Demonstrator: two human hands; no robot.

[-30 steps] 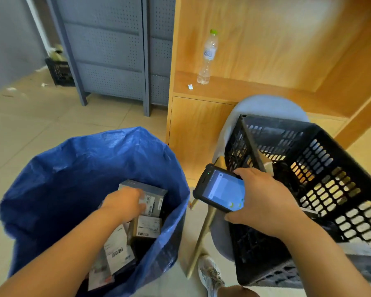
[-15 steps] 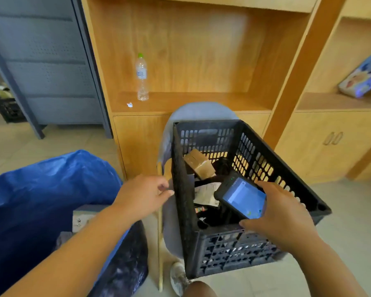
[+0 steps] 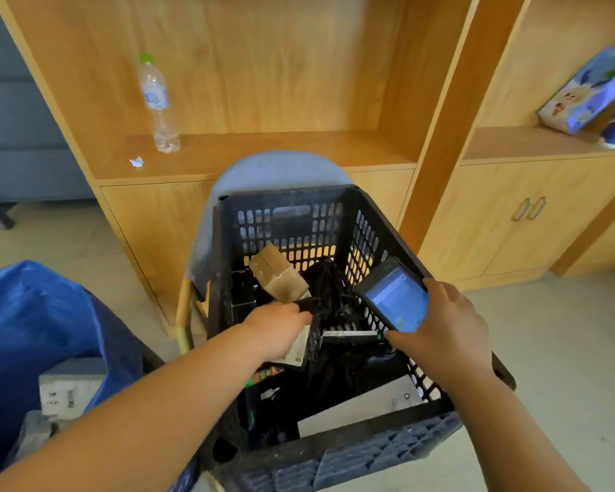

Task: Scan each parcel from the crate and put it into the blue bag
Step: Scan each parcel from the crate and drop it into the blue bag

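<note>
We're in an office-type room: built-in wooden shelving (image 3: 263, 150) and cabinet doors (image 3: 522, 221) across the top of the frame, grey partition (image 3: 15, 136) upper left, tiled floor (image 3: 565, 332).

- black slotted plastic crate (image 3: 338, 221): rows of small oblong holes across its walls
- glossy blue plastic bag (image 3: 32, 332): plain deep blue
- brown cardboard box (image 3: 281, 278): plain tan
- black handheld scanner (image 3: 395, 300): lit blue screen
- clear plastic bottle (image 3: 157, 101): green cap, blue-and-white label
- wooden shelf unit (image 3: 263, 65): honey-coloured grain
</note>
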